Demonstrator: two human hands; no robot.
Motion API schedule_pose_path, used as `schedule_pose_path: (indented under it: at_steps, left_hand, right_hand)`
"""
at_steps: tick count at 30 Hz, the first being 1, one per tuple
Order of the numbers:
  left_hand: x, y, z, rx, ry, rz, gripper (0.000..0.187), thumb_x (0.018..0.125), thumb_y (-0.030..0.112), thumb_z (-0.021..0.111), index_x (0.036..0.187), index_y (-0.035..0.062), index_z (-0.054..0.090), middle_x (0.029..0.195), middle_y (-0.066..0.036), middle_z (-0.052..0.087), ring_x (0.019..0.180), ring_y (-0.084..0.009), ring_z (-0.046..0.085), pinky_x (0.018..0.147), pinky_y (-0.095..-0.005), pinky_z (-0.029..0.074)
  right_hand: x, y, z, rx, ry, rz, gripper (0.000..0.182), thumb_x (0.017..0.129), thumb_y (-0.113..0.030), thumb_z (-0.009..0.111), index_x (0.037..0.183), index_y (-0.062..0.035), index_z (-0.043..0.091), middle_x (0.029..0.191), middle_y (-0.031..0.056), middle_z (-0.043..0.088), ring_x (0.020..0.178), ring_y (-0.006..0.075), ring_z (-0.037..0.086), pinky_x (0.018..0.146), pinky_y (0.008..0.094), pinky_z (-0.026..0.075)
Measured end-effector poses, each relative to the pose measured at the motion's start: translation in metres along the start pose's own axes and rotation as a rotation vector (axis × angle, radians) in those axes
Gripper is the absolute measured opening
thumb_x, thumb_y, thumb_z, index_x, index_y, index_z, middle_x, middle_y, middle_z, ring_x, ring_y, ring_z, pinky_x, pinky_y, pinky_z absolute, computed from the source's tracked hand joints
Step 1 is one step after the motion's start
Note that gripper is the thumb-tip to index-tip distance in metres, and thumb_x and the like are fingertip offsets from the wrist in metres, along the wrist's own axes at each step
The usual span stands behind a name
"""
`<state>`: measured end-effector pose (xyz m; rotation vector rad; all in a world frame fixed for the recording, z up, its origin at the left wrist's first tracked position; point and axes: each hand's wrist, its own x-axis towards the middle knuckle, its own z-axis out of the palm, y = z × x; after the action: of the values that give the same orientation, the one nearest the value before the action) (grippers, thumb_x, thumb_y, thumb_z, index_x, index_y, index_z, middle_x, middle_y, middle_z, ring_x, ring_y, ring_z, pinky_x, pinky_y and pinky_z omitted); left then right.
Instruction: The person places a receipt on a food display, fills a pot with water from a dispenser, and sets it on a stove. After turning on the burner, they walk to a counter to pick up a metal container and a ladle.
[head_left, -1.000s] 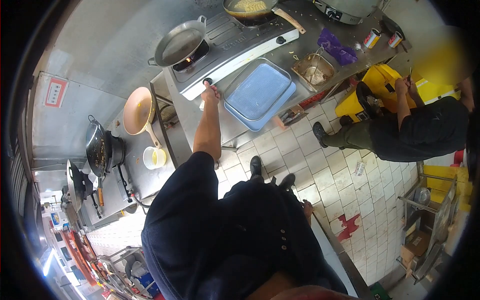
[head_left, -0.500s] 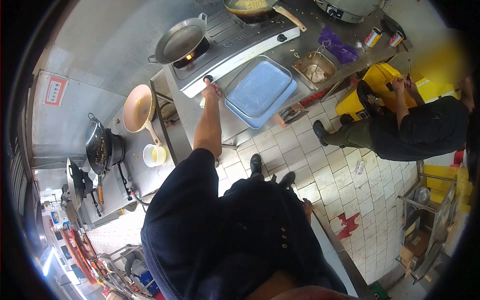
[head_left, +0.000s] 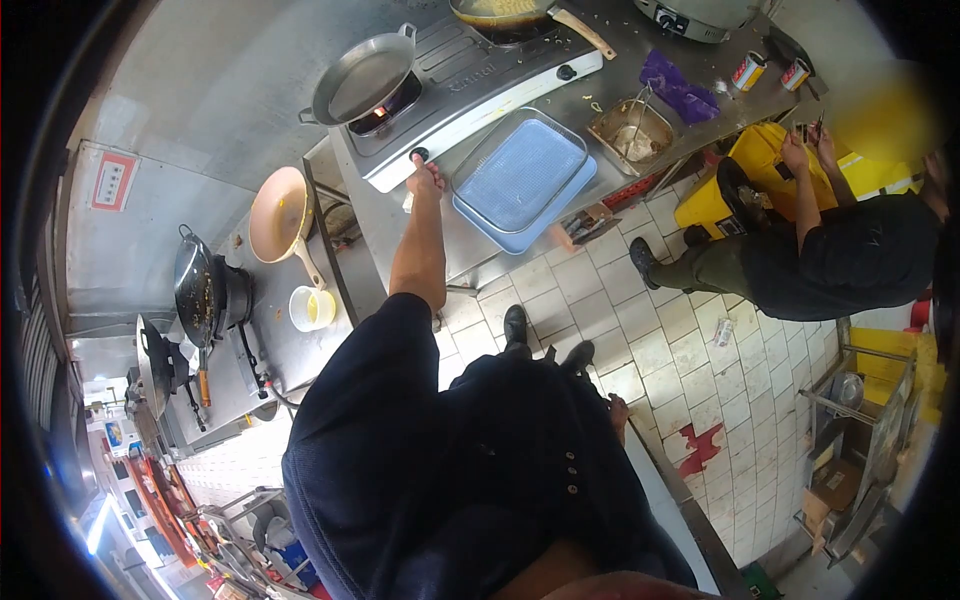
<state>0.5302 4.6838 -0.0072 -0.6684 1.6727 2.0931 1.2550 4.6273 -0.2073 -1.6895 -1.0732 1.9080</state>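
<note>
My left hand (head_left: 425, 176) grips the knob (head_left: 419, 155) at the left end of the white-fronted stove (head_left: 500, 112). Above that knob, a grey metal pan (head_left: 363, 80) sits over the left burner, where a small orange-red glow (head_left: 381, 113) shows. On the right burner is a second pan (head_left: 502, 10) with yellow food in it and a wooden handle. Just right of my hand, a clear rectangular dish lies on a blue tray (head_left: 524, 175). My right hand (head_left: 618, 412) hangs low beside the edge of a white surface; its fingers are too small to make out.
A pink pan (head_left: 278, 215), a tub of yellow liquid (head_left: 312, 309) and a dark wok (head_left: 196, 285) stand on the left counter. A metal container (head_left: 630, 136), purple cloth (head_left: 680, 88) and cans (head_left: 748, 73) lie to the right. Another person (head_left: 850, 255) stands beside a yellow bin (head_left: 704, 205).
The flame under the left pan looks smaller and redder than before. My left hand stays at the knob. The whole view has shifted slightly, and the other person's hands have moved a little.
</note>
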Motion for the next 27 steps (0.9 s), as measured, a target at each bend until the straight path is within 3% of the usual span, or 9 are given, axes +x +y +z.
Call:
schedule_pose_path:
  at_steps: [4,6,10,12,16,18,21,25,27]
  left_hand:
    - [0.001,0.000,0.000,-0.002,-0.002,-0.013,0.049,0.087,0.048,0.056,0.070,0.0022,0.055,0.058,-0.005,0.051,0.044,-0.0131,0.040,0.037,-0.0263,0.029]
    - [0.000,0.001,0.001,-0.002,0.003,-0.019,0.050,0.087,0.049,0.056,0.070,0.0021,0.055,0.058,-0.004,0.051,0.043,-0.0130,0.040,0.037,-0.0265,0.029]
    - [-0.003,0.002,0.002,0.029,0.020,-0.006,0.050,0.087,0.049,0.055,0.070,0.0020,0.056,0.058,-0.004,0.051,0.042,-0.0130,0.040,0.037,-0.0267,0.029]
    - [0.000,0.001,0.001,0.023,0.011,0.001,0.050,0.088,0.049,0.055,0.071,0.0020,0.056,0.058,-0.004,0.051,0.041,-0.0131,0.039,0.037,-0.0271,0.029]
    - [0.004,-0.001,0.000,0.026,0.011,-0.003,0.049,0.088,0.048,0.055,0.071,0.0024,0.056,0.058,-0.004,0.051,0.042,-0.0131,0.039,0.037,-0.0272,0.029]
    - [0.008,-0.001,-0.001,-0.005,-0.008,-0.009,0.048,0.088,0.047,0.055,0.070,0.0025,0.056,0.058,-0.004,0.052,0.043,-0.0131,0.040,0.037,-0.0270,0.030]
    - [0.005,-0.003,-0.002,-0.011,-0.024,0.009,0.048,0.088,0.047,0.056,0.070,0.0023,0.055,0.059,-0.005,0.052,0.045,-0.0132,0.041,0.038,-0.0264,0.030]
    - [0.003,-0.001,-0.002,-0.014,-0.022,-0.007,0.048,0.088,0.047,0.056,0.070,0.0020,0.055,0.059,-0.005,0.052,0.045,-0.0133,0.042,0.038,-0.0259,0.030]
    - [0.001,-0.001,-0.001,-0.006,-0.012,-0.003,0.048,0.088,0.047,0.056,0.070,0.0020,0.055,0.059,-0.005,0.052,0.045,-0.0133,0.042,0.037,-0.0255,0.030]
  right_hand:
    - [0.031,0.056,-0.027,-0.332,-0.125,-0.381,0.038,0.087,-0.027,0.052,0.105,0.0066,0.058,0.089,0.0171,0.064,0.085,0.0247,0.063,0.073,0.0320,0.050]
    - [0.025,0.042,-0.023,-0.615,-0.090,-0.641,0.021,0.065,-0.009,0.067,0.086,-0.0085,0.065,0.094,0.0093,0.065,0.090,0.0259,0.063,0.070,0.0341,0.053]
    - [0.025,0.044,-0.022,-0.410,-0.062,-0.493,0.021,0.061,-0.009,0.070,0.081,-0.0080,0.066,0.092,0.0099,0.065,0.091,0.0281,0.062,0.072,0.0369,0.052]
    - [0.026,0.041,-0.026,-0.641,-0.147,-0.503,0.043,0.090,-0.029,0.045,0.111,0.0059,0.056,0.099,0.0202,0.064,0.088,0.0249,0.063,0.077,0.0333,0.050]
    - [0.004,0.003,-0.010,-0.481,-0.132,-0.407,0.043,0.088,-0.029,0.048,0.112,0.0064,0.055,0.097,0.0191,0.064,0.086,0.0249,0.063,0.076,0.0332,0.050]
    - [-0.003,-0.014,0.001,-0.112,-0.001,0.060,0.046,0.086,-0.030,0.052,0.113,0.0070,0.054,0.096,0.0197,0.065,0.085,0.0249,0.063,0.075,0.0333,0.050]
    - [-0.007,-0.016,0.001,-0.227,-0.081,-0.135,0.046,0.084,-0.031,0.055,0.111,0.0066,0.055,0.093,0.0207,0.065,0.085,0.0244,0.062,0.074,0.0333,0.050]
    - [0.007,0.009,-0.008,-0.033,-0.008,0.047,0.044,0.084,-0.030,0.055,0.110,0.0059,0.055,0.093,0.0218,0.065,0.085,0.0249,0.063,0.074,0.0334,0.050]
    - [0.033,0.058,-0.031,-0.308,-0.143,-0.376,0.044,0.084,-0.030,0.055,0.110,0.0056,0.055,0.093,0.0225,0.064,0.084,0.0257,0.063,0.074,0.0339,0.050]
